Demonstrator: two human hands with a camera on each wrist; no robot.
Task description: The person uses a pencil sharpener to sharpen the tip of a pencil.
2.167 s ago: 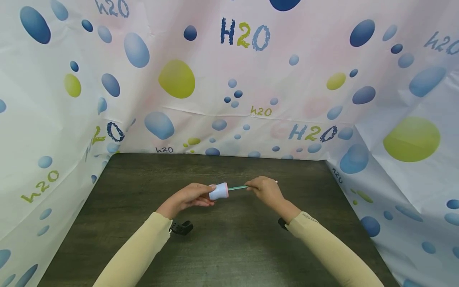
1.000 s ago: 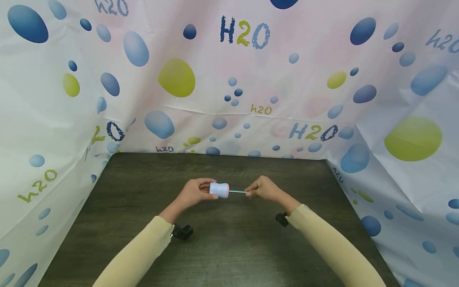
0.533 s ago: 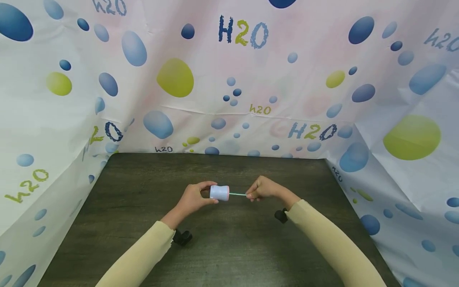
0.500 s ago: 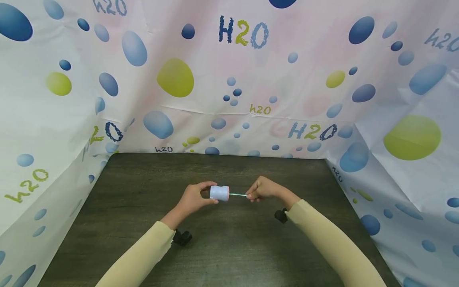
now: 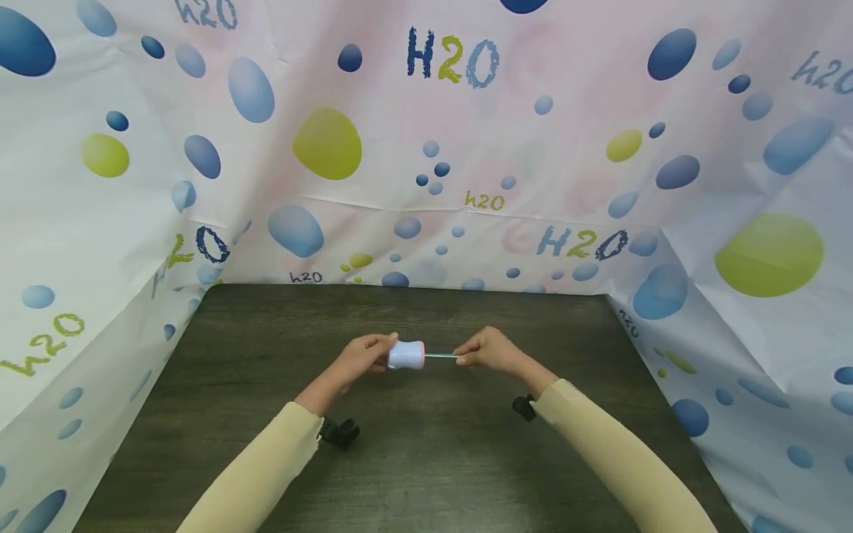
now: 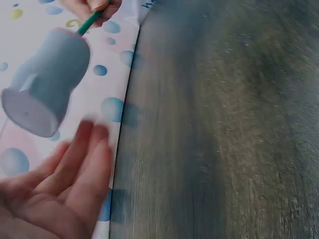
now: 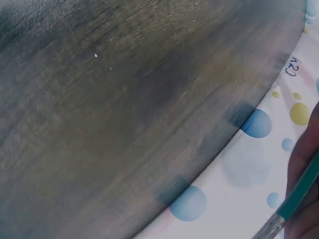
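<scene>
In the head view, the sharpener (image 5: 406, 355), as it appears to be, is in the air over the middle of the counter (image 5: 426, 459), between the hands. Its long axis runs crosswise, roughly parallel to the counter's far edge; the pink rim faces right, the base left. The pencil (image 5: 440, 355) leaves the rim along that same line into the right grip (image 5: 492, 349), which pinches it. The left grip (image 5: 358, 360) is nearer the sharpener, overlapping its base end. Around the counter's far, left and right edges stands a white sheet (image 5: 373, 81) with droplets and H2O lettering.

In the left wrist view, the left fingers (image 6: 94, 172) are stretched out, slightly bent, clasping nothing that shows; the sharpener sits past their tips, base towards the camera, with a gap visible between. The thumb is out of sight, so whether it touches I cannot tell. The pencil seems to carry the sharpener, backed by the sheet.

In the right wrist view, the pencil lies against the fingers at the frame's right border, its silvery part (image 7: 269, 228) lowest. Bare dark counter and its sheet-lined edge fill the rest.
</scene>
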